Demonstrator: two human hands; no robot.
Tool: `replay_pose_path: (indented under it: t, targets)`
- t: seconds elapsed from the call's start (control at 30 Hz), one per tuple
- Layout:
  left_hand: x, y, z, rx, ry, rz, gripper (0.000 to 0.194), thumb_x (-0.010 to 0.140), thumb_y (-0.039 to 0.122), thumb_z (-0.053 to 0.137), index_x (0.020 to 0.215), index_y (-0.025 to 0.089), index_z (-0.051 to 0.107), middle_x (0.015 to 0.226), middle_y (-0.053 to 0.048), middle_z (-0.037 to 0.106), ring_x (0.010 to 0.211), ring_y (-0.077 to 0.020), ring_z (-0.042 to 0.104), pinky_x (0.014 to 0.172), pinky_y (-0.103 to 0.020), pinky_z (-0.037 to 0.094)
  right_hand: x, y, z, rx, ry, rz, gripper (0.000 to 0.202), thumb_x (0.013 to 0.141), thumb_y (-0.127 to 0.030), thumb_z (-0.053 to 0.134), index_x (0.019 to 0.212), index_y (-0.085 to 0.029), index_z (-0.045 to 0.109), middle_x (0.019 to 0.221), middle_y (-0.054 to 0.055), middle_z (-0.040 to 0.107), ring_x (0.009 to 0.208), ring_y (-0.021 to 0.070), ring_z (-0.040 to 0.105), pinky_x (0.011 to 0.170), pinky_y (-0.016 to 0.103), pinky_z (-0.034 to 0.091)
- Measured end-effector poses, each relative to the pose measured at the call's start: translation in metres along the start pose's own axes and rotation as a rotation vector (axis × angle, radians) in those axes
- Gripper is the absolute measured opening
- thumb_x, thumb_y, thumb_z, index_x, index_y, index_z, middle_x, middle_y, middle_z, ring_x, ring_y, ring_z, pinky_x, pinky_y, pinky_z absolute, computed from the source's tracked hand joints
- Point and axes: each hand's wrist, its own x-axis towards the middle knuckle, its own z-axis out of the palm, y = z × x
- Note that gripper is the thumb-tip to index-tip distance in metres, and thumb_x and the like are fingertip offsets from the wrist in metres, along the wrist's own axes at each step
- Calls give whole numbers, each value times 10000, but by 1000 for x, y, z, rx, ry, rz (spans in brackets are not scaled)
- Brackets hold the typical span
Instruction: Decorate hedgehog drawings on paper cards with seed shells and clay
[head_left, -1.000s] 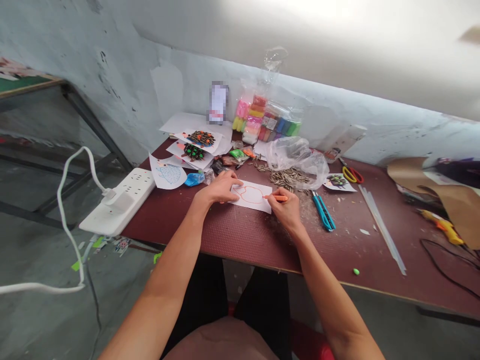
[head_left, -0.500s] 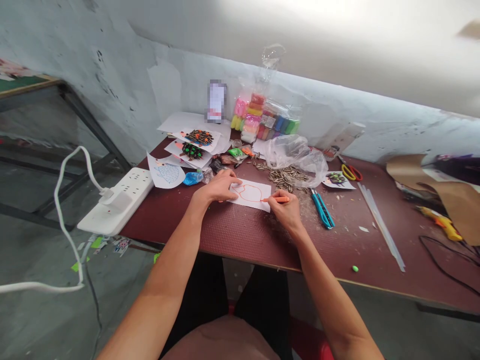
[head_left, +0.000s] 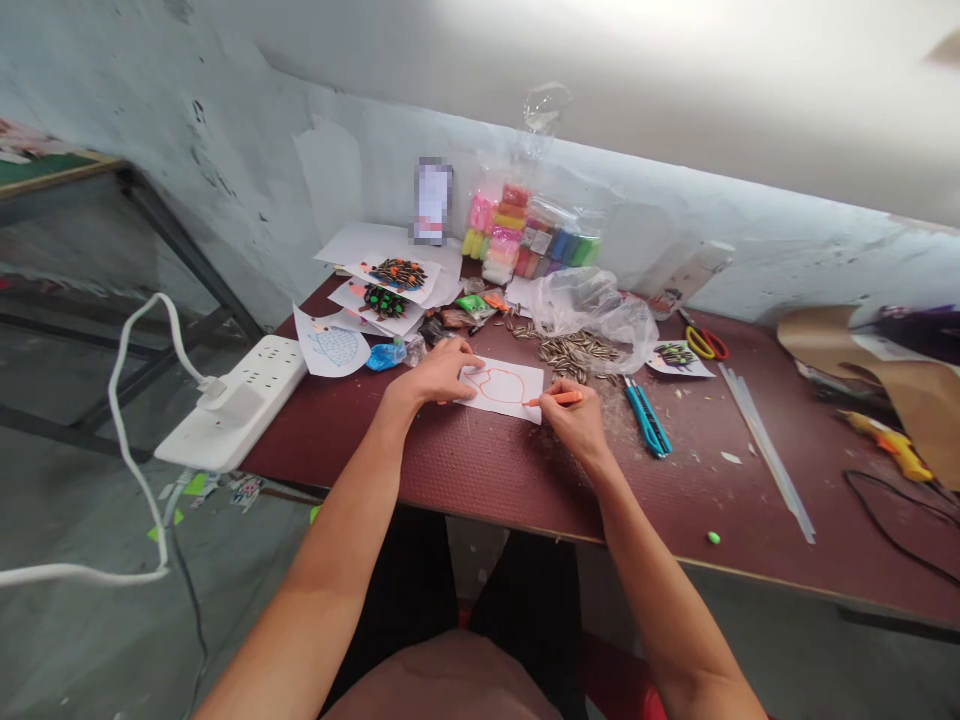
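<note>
White paper is lying on the counter beneath the left hand, spread over one end, probably steadying it, while the right hand is pinching an orange pen, tip on it.

Power strip: white, 1 plug inserted
Scissors: 1 yellow handle, 1 red
Utility knife: teal, left of the scissors
Glue gun: yellow

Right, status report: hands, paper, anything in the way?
Left hand resting on white paper; right hand gripping orange marker. Orange outline on paper. Seeds nearby, off the paper.
</note>
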Motion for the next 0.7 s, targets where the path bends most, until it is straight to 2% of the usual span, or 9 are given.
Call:
replay_pose_path:
  t: [0.3,0.7]
  targets:
    - [-2,5,-3,13,-19,-14,633,725,313,624,1349,215,669,1369,-91,517,1290,-309,459,1151,-392,371,0,1,1,32,2,1,177,630,-354,532,547,-204,576,533,-17,551,518,114,420,530,258,315]
    - [-2,3,-2,-15,-4,-8,621,702,308,634,1319,258,682,1368,-74,525,1267,-322,466,1136,-427,384,2,4,0,30,11,20,164,619,-350,523,532,-212,543,520,-28,504,514,109,382,524,255,294]
